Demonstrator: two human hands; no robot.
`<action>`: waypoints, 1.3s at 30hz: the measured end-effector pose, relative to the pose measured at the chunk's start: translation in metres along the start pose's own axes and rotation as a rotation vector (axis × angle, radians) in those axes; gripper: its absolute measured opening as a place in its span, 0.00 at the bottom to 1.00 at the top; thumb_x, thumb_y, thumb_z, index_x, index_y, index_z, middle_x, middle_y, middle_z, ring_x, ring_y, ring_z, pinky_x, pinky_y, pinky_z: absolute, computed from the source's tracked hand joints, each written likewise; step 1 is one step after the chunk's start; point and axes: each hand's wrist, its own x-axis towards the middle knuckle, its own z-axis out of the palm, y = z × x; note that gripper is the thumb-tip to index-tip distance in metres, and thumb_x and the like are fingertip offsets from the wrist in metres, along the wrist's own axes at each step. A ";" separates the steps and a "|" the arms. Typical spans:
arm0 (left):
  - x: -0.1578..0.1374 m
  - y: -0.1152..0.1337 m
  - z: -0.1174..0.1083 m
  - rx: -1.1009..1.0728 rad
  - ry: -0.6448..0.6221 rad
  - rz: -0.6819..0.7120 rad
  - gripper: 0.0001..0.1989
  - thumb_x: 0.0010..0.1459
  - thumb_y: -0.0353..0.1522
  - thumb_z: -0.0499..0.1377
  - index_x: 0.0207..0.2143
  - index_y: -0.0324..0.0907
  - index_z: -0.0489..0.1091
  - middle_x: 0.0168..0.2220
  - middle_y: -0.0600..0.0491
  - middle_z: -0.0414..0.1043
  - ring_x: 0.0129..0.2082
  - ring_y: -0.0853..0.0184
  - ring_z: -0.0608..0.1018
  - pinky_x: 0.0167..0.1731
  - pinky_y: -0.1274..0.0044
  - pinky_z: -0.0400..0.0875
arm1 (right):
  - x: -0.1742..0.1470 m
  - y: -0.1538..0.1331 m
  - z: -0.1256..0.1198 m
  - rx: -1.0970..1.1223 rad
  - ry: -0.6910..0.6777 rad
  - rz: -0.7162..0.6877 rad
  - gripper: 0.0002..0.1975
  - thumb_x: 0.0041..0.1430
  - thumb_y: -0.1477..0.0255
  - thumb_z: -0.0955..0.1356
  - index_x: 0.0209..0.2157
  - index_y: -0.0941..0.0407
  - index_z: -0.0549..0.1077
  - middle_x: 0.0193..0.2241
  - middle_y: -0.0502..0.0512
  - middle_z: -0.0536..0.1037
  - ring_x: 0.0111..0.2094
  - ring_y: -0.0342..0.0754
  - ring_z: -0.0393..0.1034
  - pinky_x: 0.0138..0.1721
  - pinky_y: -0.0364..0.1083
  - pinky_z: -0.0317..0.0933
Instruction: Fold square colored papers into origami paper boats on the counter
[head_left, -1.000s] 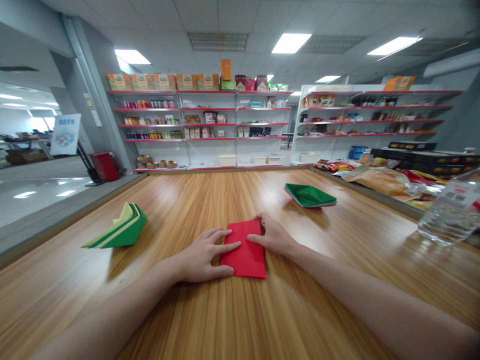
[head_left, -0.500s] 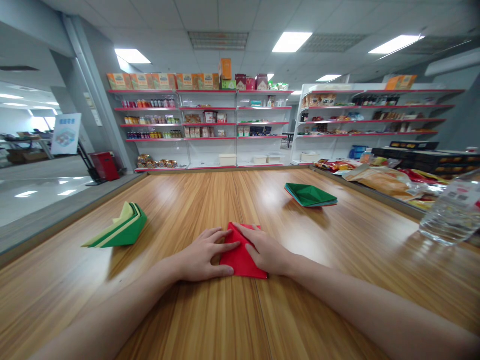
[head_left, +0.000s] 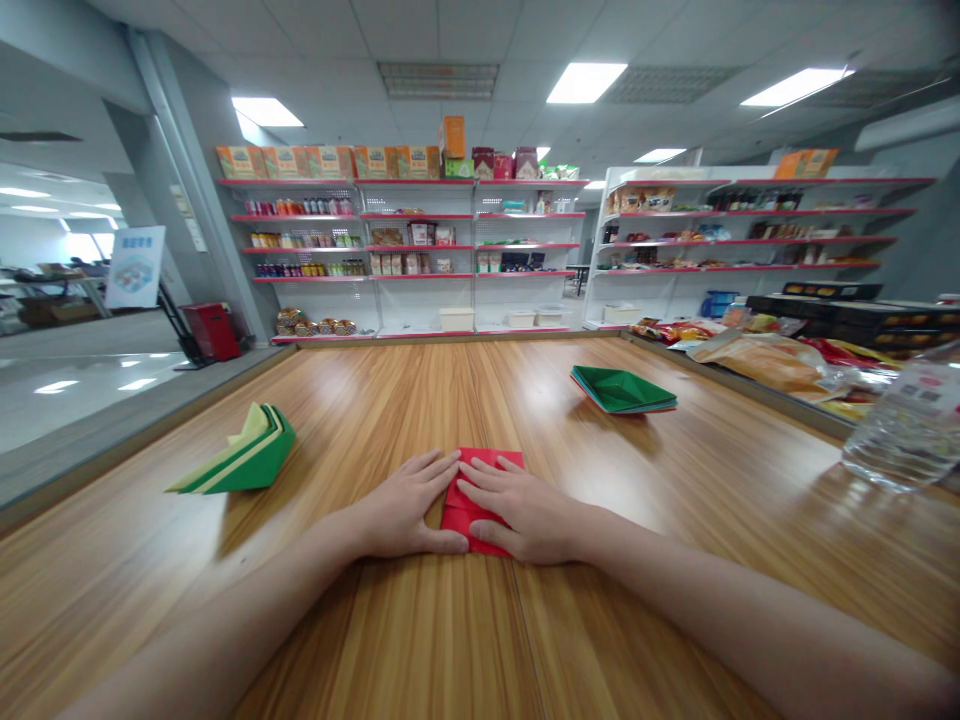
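Note:
A folded piece of red paper [head_left: 459,512] lies flat on the wooden table in front of me. My left hand [head_left: 409,507] rests along its left edge, fingertips and thumb touching the paper, fingers stretched out. Across the right part of the sheet lies my right hand [head_left: 521,508], its fingers spread flat on top and hiding much of the paper. To the left stands a nested stack of green and yellow folded paper [head_left: 259,455]. Farther back on the right sits another nested stack of folded paper, green on top [head_left: 622,390], with blue and red layers below.
A clear plastic bottle [head_left: 904,430] stands at the right. Beyond the table's right edge are snack packets [head_left: 765,360] and stacked black boxes [head_left: 855,318]. Shelves of goods [head_left: 420,262] line the back, and a red box [head_left: 211,332] stands on the floor at the left.
My right hand has flattened its fingers over the red paper, and the raised fold at its top now lies down. My left hand has drawn its fingers slightly back toward the paper's left edge.

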 end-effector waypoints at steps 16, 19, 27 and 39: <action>-0.003 0.004 -0.006 0.037 -0.030 -0.012 0.47 0.51 0.58 0.52 0.66 0.43 0.43 0.67 0.46 0.41 0.66 0.51 0.45 0.62 0.61 0.44 | 0.005 0.037 0.013 -0.010 -0.007 0.346 0.35 0.65 0.54 0.51 0.65 0.61 0.46 0.65 0.65 0.44 0.65 0.63 0.37 0.60 0.69 0.34; -0.003 0.001 -0.005 0.007 0.005 0.005 0.46 0.51 0.57 0.53 0.65 0.45 0.46 0.66 0.46 0.44 0.65 0.51 0.48 0.62 0.61 0.46 | 0.004 0.042 0.018 -0.063 0.023 0.376 0.35 0.64 0.53 0.51 0.65 0.61 0.47 0.65 0.65 0.46 0.65 0.64 0.38 0.59 0.70 0.33; -0.003 0.006 -0.005 -0.017 0.068 0.009 0.40 0.51 0.56 0.54 0.59 0.40 0.59 0.64 0.40 0.49 0.63 0.51 0.54 0.60 0.60 0.51 | 0.001 0.030 0.031 -0.189 0.247 0.665 0.44 0.55 0.45 0.58 0.59 0.67 0.59 0.60 0.77 0.57 0.61 0.71 0.46 0.57 0.68 0.38; -0.004 0.008 0.000 -0.005 0.055 -0.094 0.45 0.49 0.59 0.53 0.60 0.40 0.52 0.65 0.36 0.45 0.65 0.49 0.49 0.60 0.57 0.49 | 0.005 0.034 0.026 0.112 0.480 0.639 0.21 0.53 0.60 0.67 0.44 0.59 0.64 0.41 0.64 0.73 0.45 0.57 0.68 0.47 0.54 0.60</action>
